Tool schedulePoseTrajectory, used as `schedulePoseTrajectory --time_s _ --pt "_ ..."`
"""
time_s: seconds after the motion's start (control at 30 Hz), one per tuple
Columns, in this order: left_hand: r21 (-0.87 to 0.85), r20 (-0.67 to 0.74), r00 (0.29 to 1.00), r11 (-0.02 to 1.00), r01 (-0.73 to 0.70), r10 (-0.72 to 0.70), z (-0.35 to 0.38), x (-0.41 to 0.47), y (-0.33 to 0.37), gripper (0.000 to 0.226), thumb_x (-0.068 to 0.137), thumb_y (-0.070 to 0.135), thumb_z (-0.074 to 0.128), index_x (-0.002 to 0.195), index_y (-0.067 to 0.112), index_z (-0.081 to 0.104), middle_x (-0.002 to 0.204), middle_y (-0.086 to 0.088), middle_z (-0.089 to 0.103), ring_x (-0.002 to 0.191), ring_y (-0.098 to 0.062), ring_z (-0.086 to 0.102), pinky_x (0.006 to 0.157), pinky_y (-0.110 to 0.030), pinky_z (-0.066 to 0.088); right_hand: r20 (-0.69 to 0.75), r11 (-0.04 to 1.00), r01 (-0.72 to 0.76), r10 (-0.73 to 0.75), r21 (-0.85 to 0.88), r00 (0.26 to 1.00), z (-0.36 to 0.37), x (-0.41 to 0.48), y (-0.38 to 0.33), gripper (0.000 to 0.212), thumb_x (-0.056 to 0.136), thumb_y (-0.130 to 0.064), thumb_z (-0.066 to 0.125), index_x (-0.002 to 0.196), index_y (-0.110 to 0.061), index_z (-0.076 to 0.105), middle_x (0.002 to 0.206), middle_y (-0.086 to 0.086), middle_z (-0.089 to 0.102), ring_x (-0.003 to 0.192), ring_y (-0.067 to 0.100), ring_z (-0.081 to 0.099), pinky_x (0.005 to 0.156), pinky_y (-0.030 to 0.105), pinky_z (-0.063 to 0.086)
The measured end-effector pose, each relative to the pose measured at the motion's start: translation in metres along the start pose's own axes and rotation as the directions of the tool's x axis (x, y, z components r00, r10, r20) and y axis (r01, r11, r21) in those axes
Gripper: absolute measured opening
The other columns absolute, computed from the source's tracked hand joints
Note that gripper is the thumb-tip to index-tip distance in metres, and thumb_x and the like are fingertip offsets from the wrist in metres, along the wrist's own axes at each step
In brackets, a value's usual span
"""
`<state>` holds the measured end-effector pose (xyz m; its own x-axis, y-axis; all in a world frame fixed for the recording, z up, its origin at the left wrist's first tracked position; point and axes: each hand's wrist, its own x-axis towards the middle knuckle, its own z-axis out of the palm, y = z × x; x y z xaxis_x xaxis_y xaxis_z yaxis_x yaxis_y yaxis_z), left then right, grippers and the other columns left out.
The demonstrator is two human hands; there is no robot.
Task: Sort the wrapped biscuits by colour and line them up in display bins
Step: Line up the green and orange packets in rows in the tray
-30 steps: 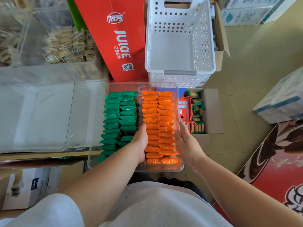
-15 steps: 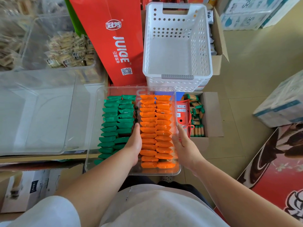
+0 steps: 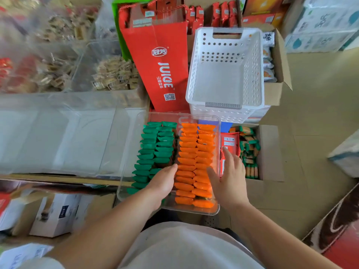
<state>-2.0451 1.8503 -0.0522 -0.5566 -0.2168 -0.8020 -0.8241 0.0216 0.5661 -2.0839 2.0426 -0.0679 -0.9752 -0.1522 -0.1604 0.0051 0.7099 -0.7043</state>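
A clear display bin [image 3: 217, 210] lies in front of me. It holds two rows of green wrapped biscuits [image 3: 153, 146] on the left and two rows of orange wrapped biscuits [image 3: 194, 158] on the right. My left hand [image 3: 163, 183] lies inside the bin with straight fingers between the green and orange rows. My right hand [image 3: 227, 179] is spread at the bin's right wall, its thumb over the orange biscuits and its fingers outside the wall. Neither hand holds a biscuit.
An empty white perforated basket [image 3: 225, 74] stands behind the bin. A red juice box [image 3: 161, 61] leans at the back. A cardboard box [image 3: 270, 152] with loose green biscuits and a red pack [image 3: 229, 142] sits to the right. A large clear bin [image 3: 58, 136] is at the left.
The camera has tipped up, showing more of the shelf at the back. My right thumb has moved in over the orange rows. My left hand stays between the rows.
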Motion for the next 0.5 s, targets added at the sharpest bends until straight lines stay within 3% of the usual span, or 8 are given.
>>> schedulePoseTrajectory --time_s 0.07,0.17,0.23,0.3,0.37,0.43,0.5 --pt "0.032 -0.048 0.994 0.995 -0.095 0.096 -0.014 -0.014 -0.004 0.027 0.109 0.037 0.036 0.12 0.03 0.059 0.117 0.009 0.065 0.111 -0.011 0.061 0.105 -0.033 0.043 -0.059 0.965 0.236 -0.244 -0.119 0.968 -0.003 -0.001 -0.015 0.066 0.092 -0.041 0.068 0.15 -0.02 0.041 0.145 0.006 0.045 0.131 0.026 0.039 0.109 0.043 0.035" --pt "0.305 -0.193 0.916 0.909 -0.285 0.352 -0.049 -0.025 -0.013 0.029 0.106 0.03 0.047 0.132 0.024 0.061 0.121 0.01 0.066 0.112 -0.009 0.062 0.098 -0.029 0.048 0.124 0.886 0.439 -0.423 -0.149 0.897 0.011 0.002 -0.033 0.062 0.086 -0.048 0.071 0.139 -0.023 0.054 0.136 0.001 0.053 0.123 0.025 0.047 0.103 0.043 0.045" --pt "0.628 -0.217 0.799 0.707 -0.325 0.56 -0.079 -0.028 -0.02 0.03 0.1 0.03 0.058 0.13 0.024 0.063 0.124 0.009 0.065 0.115 -0.012 0.058 0.095 -0.028 0.047 0.313 0.865 0.478 -0.418 -0.15 0.853 0.024 0.004 -0.046 0.066 0.082 -0.054 0.071 0.14 -0.025 0.055 0.137 -0.002 0.055 0.125 0.025 0.047 0.104 0.044 0.044" --pt "0.884 -0.12 0.692 0.394 -0.253 0.712 -0.11 -0.022 -0.029 0.042 0.091 0.037 0.068 0.13 0.023 0.064 0.131 0.002 0.063 0.123 -0.023 0.055 0.102 -0.04 0.045 0.467 0.858 0.483 -0.36 -0.174 0.808 0.038 0.005 -0.058 0.076 0.079 -0.06 0.07 0.146 -0.029 0.048 0.143 -0.006 0.05 0.133 0.023 0.042 0.108 0.043 0.037" --pt "0.965 -0.031 0.709 0.205 -0.162 0.704 -0.136 -0.012 -0.037 0.057 0.086 0.047 0.071 0.136 0.024 0.06 0.147 -0.008 0.053 0.138 -0.034 0.044 0.112 -0.056 0.035 0.541 0.834 0.496 -0.308 -0.243 0.783 0.052 0.007 -0.067 0.086 0.077 -0.062 0.071 0.151 -0.033 0.04 0.149 -0.008 0.045 0.139 0.021 0.036 0.113 0.042 0.031" --pt "0.986 0.035 0.778 0.106 -0.13 0.628 -0.159 0.0 -0.044 0.069 0.089 0.058 0.06 0.148 0.026 0.048 0.163 -0.01 0.032 0.152 -0.036 0.021 0.119 -0.064 0.012 0.57 0.811 0.491 -0.25 -0.318 0.783 0.064 0.008 -0.075 0.093 0.074 -0.064 0.073 0.154 -0.034 0.035 0.152 -0.009 0.04 0.141 0.019 0.033 0.116 0.041 0.027" --pt "0.988 0.086 0.78 0.049 -0.148 0.619 -0.18 0.012 -0.05 0.077 0.091 0.07 0.04 0.155 0.028 0.036 0.168 -0.009 0.015 0.155 -0.034 0.005 0.119 -0.063 -0.001 0.582 0.816 0.455 -0.188 -0.355 0.791 0.079 0.005 -0.081 0.098 0.071 -0.064 0.075 0.154 -0.034 0.033 0.153 -0.009 0.039 0.14 0.019 0.036 0.115 0.038 0.03"
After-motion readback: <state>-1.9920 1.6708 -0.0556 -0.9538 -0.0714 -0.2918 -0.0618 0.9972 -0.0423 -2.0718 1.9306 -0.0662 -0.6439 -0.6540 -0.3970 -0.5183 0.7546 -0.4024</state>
